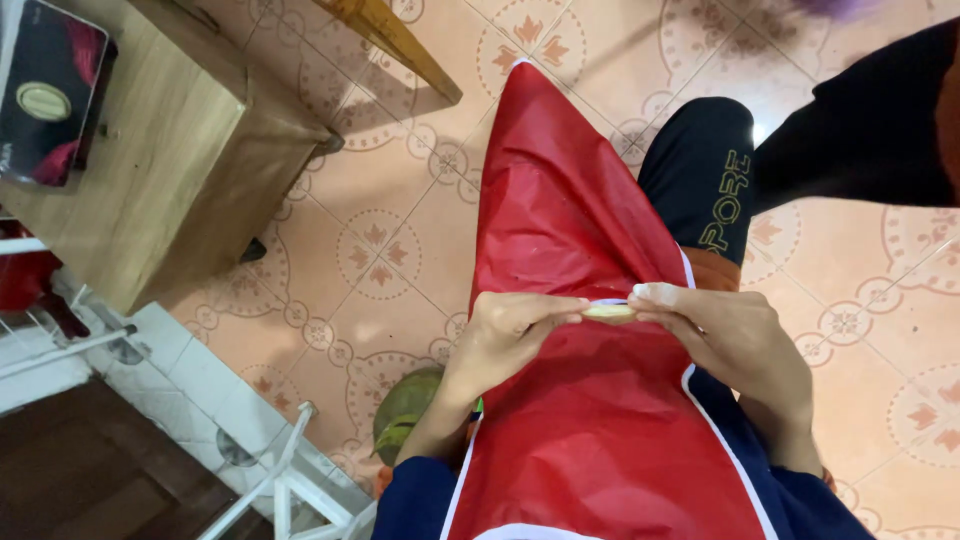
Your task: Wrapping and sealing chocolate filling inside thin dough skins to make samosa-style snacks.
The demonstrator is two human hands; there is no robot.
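Over the tiled floor (pixel 400 190), past a wooden desk (pixel 150 150) at far left, left hand (pixel 505 335) and right hand (pixel 730 335) both pinch shut on a small pale yellow piece (pixel 609 313) between them, above red cloth (pixel 580 300) draped over the lap.

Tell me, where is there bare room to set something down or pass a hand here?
Bare tiled floor lies between the wooden table and the red cloth, and more to the right of the black trouser leg. It is crowded at the middle, where the left hand and right hand pinch a small pale thing, and by the white frame.
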